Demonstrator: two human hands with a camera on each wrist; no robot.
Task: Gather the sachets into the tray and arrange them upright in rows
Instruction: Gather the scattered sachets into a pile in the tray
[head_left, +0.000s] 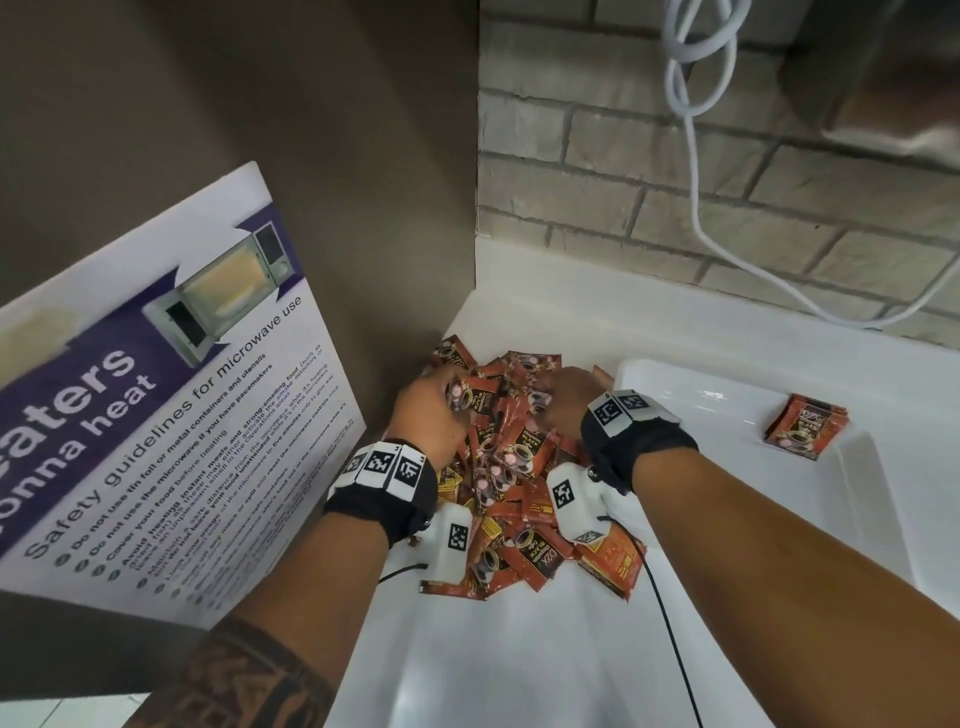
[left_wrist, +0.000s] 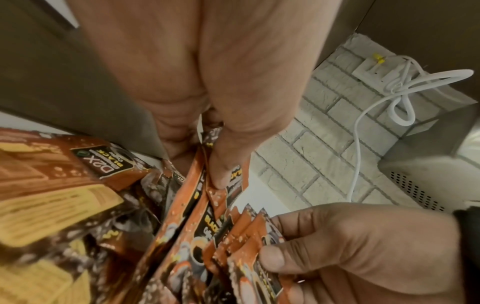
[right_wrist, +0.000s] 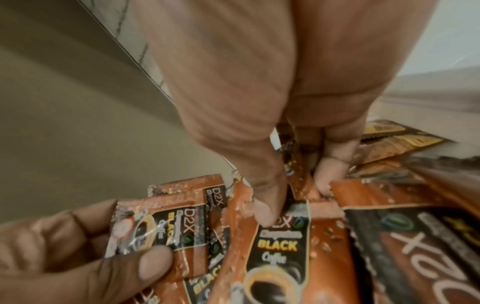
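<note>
Head overhead; wrists close on sachets (head_left: 511, 467)

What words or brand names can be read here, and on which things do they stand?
"D2X", "BLACK", "Coffee": sachets.
"Safety guidelines for microwave use": poster.
"heat": poster's purple band.
Poster's bullet lines: too small to read in full.
Wristband squares: codes, no words.

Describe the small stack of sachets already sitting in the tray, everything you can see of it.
The small stack of sachets lies flat, not upright, on the floor of the white tray, towards its far right side. It is a neat pile of several red-brown foil-look packets, edges roughly aligned, the top one showing a dark label and a coffee-cup picture. Nothing touches it but the tray; both hands are away at the loose heap on the left. The exact count cannot be told.
</note>
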